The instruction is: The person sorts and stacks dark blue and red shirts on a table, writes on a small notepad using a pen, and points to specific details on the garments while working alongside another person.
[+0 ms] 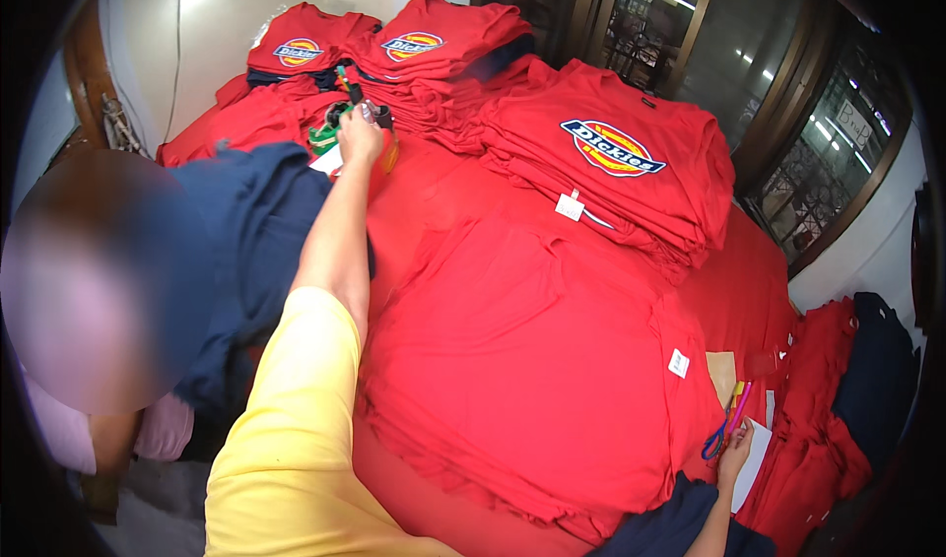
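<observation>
My left hand (360, 141) reaches far out at the upper left, its fingers closed round a small dark item that I cannot make out. Beside it lie a green-and-white item (323, 138) and some thin coloured sticks (345, 76). At the lower right, my right hand (734, 452) is closed on a pink pen (741, 407). Blue scissor handles (711, 447) show right beside those fingers; whether they are also gripped is unclear. A white sheet of paper (753, 468) lies by this hand. Between my arms spreads a wide stack of red shirts (522, 360).
Folded red shirts with a printed oval emblem (655, 129) are piled at the back. A person in pink (163, 427) is close on the left, beside navy cloth (261, 222). Brown card (721, 370) lies at the right, near more red garments (813, 399).
</observation>
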Available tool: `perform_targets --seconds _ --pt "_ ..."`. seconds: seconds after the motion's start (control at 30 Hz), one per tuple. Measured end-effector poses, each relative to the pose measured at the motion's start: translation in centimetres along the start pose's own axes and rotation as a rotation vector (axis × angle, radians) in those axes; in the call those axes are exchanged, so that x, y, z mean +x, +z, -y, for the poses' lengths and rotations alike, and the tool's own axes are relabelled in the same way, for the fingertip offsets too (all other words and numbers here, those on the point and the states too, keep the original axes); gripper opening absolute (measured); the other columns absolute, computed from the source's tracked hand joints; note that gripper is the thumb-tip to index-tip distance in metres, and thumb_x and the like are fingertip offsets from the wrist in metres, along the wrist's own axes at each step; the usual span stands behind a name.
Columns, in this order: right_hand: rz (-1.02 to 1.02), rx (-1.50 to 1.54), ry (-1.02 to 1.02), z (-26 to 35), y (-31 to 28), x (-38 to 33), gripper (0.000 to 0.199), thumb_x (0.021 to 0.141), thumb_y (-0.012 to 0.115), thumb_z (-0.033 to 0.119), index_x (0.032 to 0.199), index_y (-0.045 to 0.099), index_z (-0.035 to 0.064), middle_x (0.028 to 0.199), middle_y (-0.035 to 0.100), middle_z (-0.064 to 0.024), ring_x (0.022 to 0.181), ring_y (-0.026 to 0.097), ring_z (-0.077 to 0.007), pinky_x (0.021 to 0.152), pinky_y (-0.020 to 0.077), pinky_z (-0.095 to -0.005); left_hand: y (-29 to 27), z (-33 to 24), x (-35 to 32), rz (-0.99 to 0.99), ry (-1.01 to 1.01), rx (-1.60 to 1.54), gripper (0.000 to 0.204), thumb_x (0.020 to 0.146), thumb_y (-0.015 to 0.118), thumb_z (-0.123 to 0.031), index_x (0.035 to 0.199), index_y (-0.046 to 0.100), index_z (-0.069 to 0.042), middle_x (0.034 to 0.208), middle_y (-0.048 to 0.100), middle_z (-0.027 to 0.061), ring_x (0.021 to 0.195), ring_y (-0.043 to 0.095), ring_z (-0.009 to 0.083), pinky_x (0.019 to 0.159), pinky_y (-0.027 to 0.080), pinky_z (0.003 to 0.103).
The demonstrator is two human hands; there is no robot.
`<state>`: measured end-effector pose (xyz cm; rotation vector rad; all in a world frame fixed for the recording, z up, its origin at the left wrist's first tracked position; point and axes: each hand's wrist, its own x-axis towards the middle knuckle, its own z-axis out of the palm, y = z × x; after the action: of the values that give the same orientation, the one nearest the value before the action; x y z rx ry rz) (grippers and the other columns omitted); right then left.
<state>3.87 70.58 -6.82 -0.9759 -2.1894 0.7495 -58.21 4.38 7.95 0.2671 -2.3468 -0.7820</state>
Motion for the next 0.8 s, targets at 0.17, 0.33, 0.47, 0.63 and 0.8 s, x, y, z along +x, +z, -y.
perform_targets --seconds 0.17,0.33,0.47,0.63,0.8 --pt "-0.006 0.050 0.098 0.1 0.1 -0.3 0.039 0.092 0.048 -0.004 0.129 0.049 0.0073 0.087 0.049 -0.0020 0.072 0.046 -0.0097 0.066 0.0411 -0.0223 3.6 1.8 4.7 0.030 0.358 0.421 0.048 0.088 0.049 -0.013 0.135 0.049 -0.016 0.152 0.029 0.0061 0.120 0.050 0.0353 0.095 0.047 0.044" --pt "-0.002 0.002 0.049 -0.5 -0.1 -0.1 0.034 0.092 0.049 -0.002 0.126 0.050 0.0031 0.088 0.049 -0.0009 0.070 0.045 -0.0080 0.061 0.0402 -0.0210 5.9 4.4 6.9 0.119 0.607 0.807 0.025 0.087 0.052 -0.016 0.107 0.064 -0.008 0.120 0.058 0.0067 0.109 0.057 0.0266 0.087 0.051 0.038" --pt "-0.005 -0.004 0.051 -0.4 -0.1 -0.3 0.033 0.092 0.049 -0.002 0.125 0.051 0.0021 0.091 0.049 -0.0020 0.073 0.046 -0.0086 0.063 0.0412 -0.0211 3.0 1.6 6.5 -0.033 0.718 0.940 0.016 0.083 0.058 -0.017 0.092 0.070 -0.011 0.104 0.063 0.0035 0.100 0.057 0.0218 0.080 0.046 0.036" --pt "-0.020 -0.032 -0.020 -0.4 0.3 -0.2 0.033 0.092 0.050 -0.002 0.125 0.050 -0.0026 0.112 0.055 -0.0126 0.104 0.054 -0.0193 0.093 0.0431 -0.0291 -4.6 -5.4 1.8 -0.370 0.706 0.411 0.016 0.089 0.057 -0.023 0.098 0.063 -0.011 0.089 0.065 0.0068 0.087 0.061 0.0237 0.075 0.044 0.040" --pt "-0.079 -0.192 -0.096 1.7 0.9 -0.1 0.028 0.089 0.051 -0.004 0.115 0.058 -0.0003 0.101 0.060 -0.0146 0.089 0.060 -0.0235 0.082 0.0481 -0.0327 -11.3 -11.0 -21.4 0.314 0.361 -0.556 0.015 0.095 0.050 -0.014 0.098 0.055 -0.001 0.079 0.062 0.0232 0.073 0.063 0.0412 0.061 0.047 0.047"
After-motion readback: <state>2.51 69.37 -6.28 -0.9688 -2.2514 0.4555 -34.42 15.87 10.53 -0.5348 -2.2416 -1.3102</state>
